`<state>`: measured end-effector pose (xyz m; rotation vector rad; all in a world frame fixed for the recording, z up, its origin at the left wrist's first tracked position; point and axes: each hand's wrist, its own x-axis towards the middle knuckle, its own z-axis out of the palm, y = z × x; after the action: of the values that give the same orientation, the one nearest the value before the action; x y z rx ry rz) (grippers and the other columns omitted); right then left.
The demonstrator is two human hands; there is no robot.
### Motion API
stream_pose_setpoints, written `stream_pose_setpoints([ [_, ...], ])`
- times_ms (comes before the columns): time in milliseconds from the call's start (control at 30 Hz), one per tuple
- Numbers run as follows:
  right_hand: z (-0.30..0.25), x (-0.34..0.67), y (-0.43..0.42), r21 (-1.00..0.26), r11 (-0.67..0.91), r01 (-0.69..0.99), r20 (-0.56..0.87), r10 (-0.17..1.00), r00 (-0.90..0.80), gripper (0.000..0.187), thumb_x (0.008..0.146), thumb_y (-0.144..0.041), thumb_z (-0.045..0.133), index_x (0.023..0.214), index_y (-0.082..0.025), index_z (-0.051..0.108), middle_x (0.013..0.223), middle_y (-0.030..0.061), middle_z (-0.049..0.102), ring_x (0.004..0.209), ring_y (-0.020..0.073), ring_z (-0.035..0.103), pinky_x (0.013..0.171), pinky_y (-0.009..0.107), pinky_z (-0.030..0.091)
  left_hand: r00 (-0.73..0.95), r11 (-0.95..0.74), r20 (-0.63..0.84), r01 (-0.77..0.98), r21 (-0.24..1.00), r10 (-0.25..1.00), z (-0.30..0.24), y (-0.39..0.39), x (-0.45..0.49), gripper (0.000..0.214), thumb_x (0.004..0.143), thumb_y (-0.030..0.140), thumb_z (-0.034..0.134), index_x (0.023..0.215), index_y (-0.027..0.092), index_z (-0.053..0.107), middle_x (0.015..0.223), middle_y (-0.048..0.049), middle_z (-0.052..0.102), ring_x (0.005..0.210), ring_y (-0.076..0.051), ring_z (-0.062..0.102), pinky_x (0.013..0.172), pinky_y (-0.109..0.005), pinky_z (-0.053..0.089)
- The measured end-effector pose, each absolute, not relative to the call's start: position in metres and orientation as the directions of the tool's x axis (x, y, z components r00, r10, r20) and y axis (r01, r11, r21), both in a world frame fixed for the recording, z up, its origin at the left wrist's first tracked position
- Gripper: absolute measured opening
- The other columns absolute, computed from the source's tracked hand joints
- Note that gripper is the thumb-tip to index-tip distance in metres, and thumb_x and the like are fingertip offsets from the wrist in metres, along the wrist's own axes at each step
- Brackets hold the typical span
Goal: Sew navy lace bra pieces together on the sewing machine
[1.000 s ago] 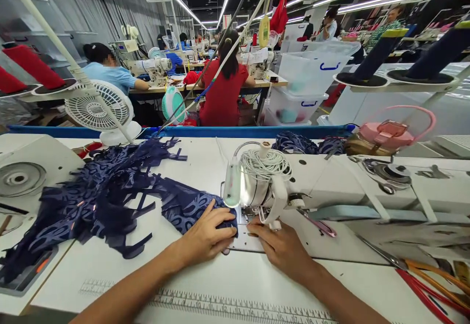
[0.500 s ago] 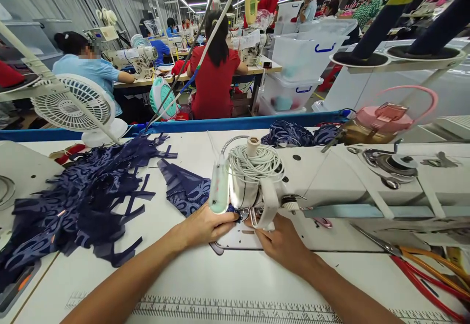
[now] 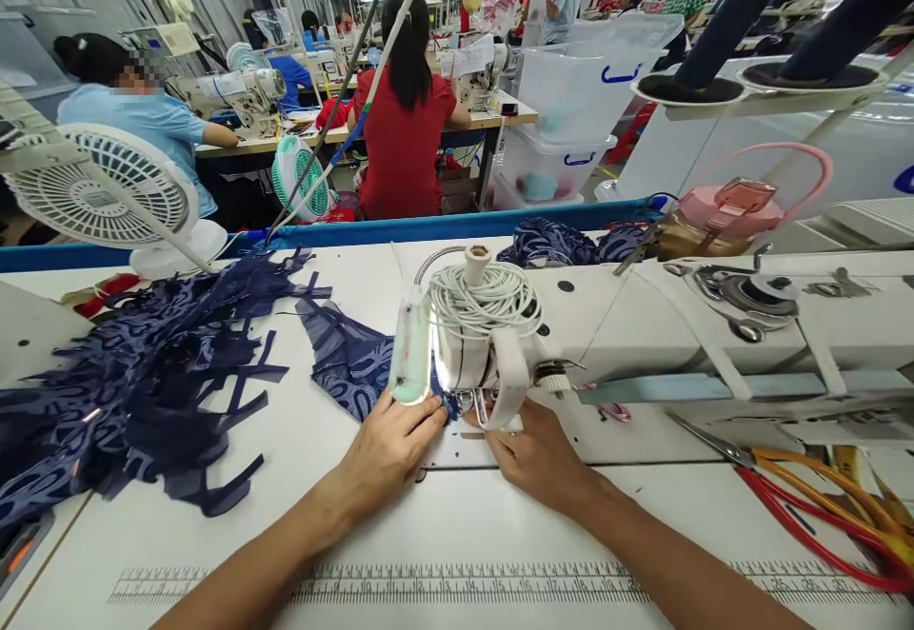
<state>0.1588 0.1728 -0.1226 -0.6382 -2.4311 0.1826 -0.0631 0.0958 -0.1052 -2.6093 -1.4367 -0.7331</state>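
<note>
A navy patterned fabric piece [image 3: 349, 364] lies left of the sewing machine's [image 3: 606, 325] needle end, one corner reaching the presser foot [image 3: 466, 403]. On that corner rests my left hand [image 3: 392, 449], fingers bent and close together, gripping the fabric's near edge. My right hand [image 3: 539, 454] is closed on the other side of the presser foot. Its fingertips are partly behind the white machine arm part, so what they hold is hidden. Coiled pale cord [image 3: 486, 299] sits on top of the machine head, beside a lit lamp [image 3: 411, 354].
A heap of navy fabric strips [image 3: 157, 373] covers the table's left side, near a white fan [image 3: 107, 187]. Scissors with red handles [image 3: 806, 535] lie at right. A printed ruler [image 3: 400, 584] runs along the front. A pink-lidded bottle [image 3: 728, 216] stands behind the machine. Co-workers sit beyond.
My left hand has drawn back slightly, its fingers now more bunched at the fabric edge. The fabric has shifted a little toward the needle. My right hand stays by the presser foot.
</note>
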Motion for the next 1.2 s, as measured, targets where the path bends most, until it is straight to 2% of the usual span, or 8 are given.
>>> stream_pose_setpoints([
  [167,-0.118,0.154,0.171,-0.216,0.89,0.401,0.528,0.452,-0.718,0.044,0.087,-0.004,0.044,0.118,-0.026,0.067,0.093,0.0069,0.071,0.081,0.0196,0.065,0.071,0.033,0.055,0.47,-0.561,0.415,0.818,0.128,0.779,-0.105,0.097,-0.064,0.033,0.087,0.002,0.04,0.105,0.016,0.064,0.107,-0.0097,0.068,0.103,-0.02,0.062,0.114,-0.065,0.021],
  [300,-0.117,0.151,0.167,-0.18,0.904,0.388,0.457,0.426,-0.781,0.045,0.084,0.001,0.043,0.117,-0.02,0.065,0.099,0.0072,0.072,0.084,0.0202,0.065,0.072,0.034,0.054,0.471,-0.561,0.412,0.819,0.125,0.78,-0.109,0.096,-0.065,0.033,0.084,0.001,0.044,0.109,0.014,0.062,0.111,-0.0095,0.067,0.107,-0.022,0.059,0.115,-0.067,0.015],
  [400,-0.118,0.151,0.164,-0.11,0.913,0.394,0.443,0.4,-0.802,0.049,0.079,0.006,0.039,0.117,-0.015,0.063,0.098,0.0082,0.073,0.086,0.0213,0.065,0.074,0.035,0.052,0.466,-0.562,0.416,0.814,0.144,0.781,-0.111,0.095,-0.066,0.035,0.084,0.002,0.046,0.114,0.013,0.06,0.113,-0.0096,0.067,0.11,-0.024,0.058,0.115,-0.066,0.018],
  [567,-0.12,0.151,0.162,-0.084,0.898,0.433,0.417,0.426,-0.803,0.054,0.077,0.005,0.036,0.12,-0.016,0.061,0.102,0.0082,0.071,0.087,0.0202,0.063,0.074,0.034,0.05,0.458,-0.564,0.432,0.811,0.154,0.777,-0.114,0.096,-0.065,0.035,0.085,0.001,0.045,0.114,0.014,0.06,0.111,-0.0096,0.068,0.111,-0.025,0.059,0.113,-0.065,0.026],
  [833,-0.117,0.147,0.153,-0.006,0.922,0.387,0.445,0.35,-0.824,0.055,0.072,0.009,0.035,0.117,-0.01,0.063,0.093,0.0088,0.069,0.062,0.0149,0.055,0.064,0.033,0.045,0.444,-0.565,0.431,0.799,0.207,0.786,-0.115,0.094,-0.067,0.04,0.082,-0.001,0.048,0.118,0.013,0.057,0.117,-0.0103,0.067,0.114,-0.024,0.06,0.114,-0.061,0.027],
  [900,-0.116,0.147,0.152,-0.022,0.922,0.388,0.478,0.35,-0.806,0.051,0.075,0.007,0.038,0.117,-0.01,0.063,0.093,0.0087,0.069,0.065,0.0148,0.056,0.065,0.033,0.045,0.444,-0.566,0.433,0.798,0.207,0.784,-0.115,0.094,-0.068,0.041,0.082,-0.001,0.047,0.118,0.014,0.057,0.116,-0.0099,0.067,0.114,-0.023,0.06,0.114,-0.062,0.025],
  [1033,-0.115,0.146,0.158,-0.076,0.904,0.421,0.557,0.389,-0.734,0.029,0.087,-0.007,0.048,0.109,-0.015,0.066,0.092,0.0069,0.071,0.07,0.0153,0.06,0.064,0.031,0.046,0.448,-0.566,0.442,0.804,0.182,0.777,-0.118,0.095,-0.069,0.043,0.081,-0.001,0.046,0.12,0.014,0.056,0.117,-0.01,0.067,0.114,-0.023,0.06,0.113,-0.062,0.026],
  [1200,-0.117,0.142,0.165,-0.039,0.875,0.483,0.515,0.432,-0.74,0.026,0.095,-0.01,0.045,0.099,-0.021,0.068,0.084,0.0052,0.072,0.069,0.0135,0.062,0.054,0.026,0.041,0.452,-0.566,0.436,0.805,0.177,0.778,-0.121,0.095,-0.069,0.042,0.081,-0.001,0.047,0.119,0.014,0.056,0.118,-0.0091,0.067,0.113,-0.023,0.06,0.11,-0.055,0.035],
])
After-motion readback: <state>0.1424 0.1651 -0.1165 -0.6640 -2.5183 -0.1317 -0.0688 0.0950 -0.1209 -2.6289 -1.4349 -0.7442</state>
